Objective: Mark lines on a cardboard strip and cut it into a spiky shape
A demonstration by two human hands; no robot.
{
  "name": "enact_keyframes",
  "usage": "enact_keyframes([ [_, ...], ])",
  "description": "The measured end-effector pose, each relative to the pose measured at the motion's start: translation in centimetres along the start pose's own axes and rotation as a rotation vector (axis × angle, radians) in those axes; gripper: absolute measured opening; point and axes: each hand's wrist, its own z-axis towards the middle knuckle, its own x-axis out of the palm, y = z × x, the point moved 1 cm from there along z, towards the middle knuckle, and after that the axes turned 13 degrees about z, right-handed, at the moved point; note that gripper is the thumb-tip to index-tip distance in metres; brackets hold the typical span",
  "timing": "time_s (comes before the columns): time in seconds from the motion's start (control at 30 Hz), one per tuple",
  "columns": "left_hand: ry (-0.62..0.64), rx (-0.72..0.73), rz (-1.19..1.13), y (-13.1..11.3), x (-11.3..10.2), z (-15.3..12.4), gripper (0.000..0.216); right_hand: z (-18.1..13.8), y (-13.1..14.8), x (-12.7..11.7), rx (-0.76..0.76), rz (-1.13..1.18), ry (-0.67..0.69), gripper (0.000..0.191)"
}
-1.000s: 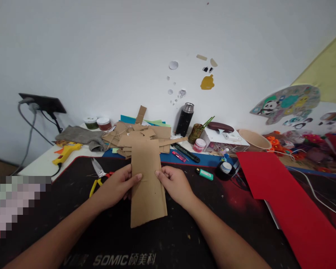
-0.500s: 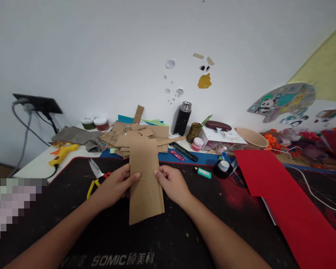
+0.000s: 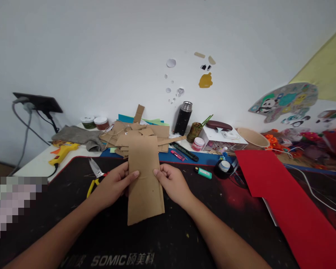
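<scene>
the fingers (image 3: 133,175) of the left hand (image 3: 112,184) and right hand (image 3: 174,183) pinch opposite long edges of a cardboard piece (image 3: 144,194), thumbs on top. it sits between both hands, about equally near, long axis running away. left of the cardboard piece are scissors (image 3: 96,168); beyond its far end, cardboard scraps (image 3: 161,130).
</scene>
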Motion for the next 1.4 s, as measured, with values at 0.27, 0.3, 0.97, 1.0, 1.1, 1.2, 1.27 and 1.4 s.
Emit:
enact_keyframes([
  [0.27,-0.028,0.009,0.034,0.6,-0.3,0.2,0.057,-0.1,0.4,0.2,-0.024,-0.082,-0.020,0.026],
  [0.3,-0.042,0.016,0.043,0.6,-0.3,0.2,0.057,-0.1,0.4,0.2,-0.028,-0.067,-0.016,0.026],
  [0.97,-0.700,0.139,-0.572,-0.1,-8.7,1.8,0.044,-1.2,-0.3,1.1,-0.102,-0.409,0.120,0.023],
  [1.0,-0.696,0.139,-0.581,-0.1,-8.6,1.8,0.045,-1.0,-0.3,1.1,-0.108,-0.423,0.087,0.027],
  [1.1,-0.686,0.137,-0.595,-0.1,-8.4,1.7,0.045,-0.5,-0.3,0.9,-0.117,-0.458,0.008,0.033],
  [1.2,-0.662,0.135,-0.609,-0.2,-8.2,1.7,0.048,-0.4,0.1,1.4,-0.135,-0.495,-0.022,0.035],
  [1.27,-0.650,0.135,-0.636,-0.3,-8.1,1.6,0.051,-0.5,0.6,2.3,-0.149,-0.519,-0.004,0.032],
  [1.4,-0.629,0.129,-0.645,-0.4,-7.8,1.5,0.058,-0.8,2.4,5.4,-0.183,-0.556,0.092,0.013],
])
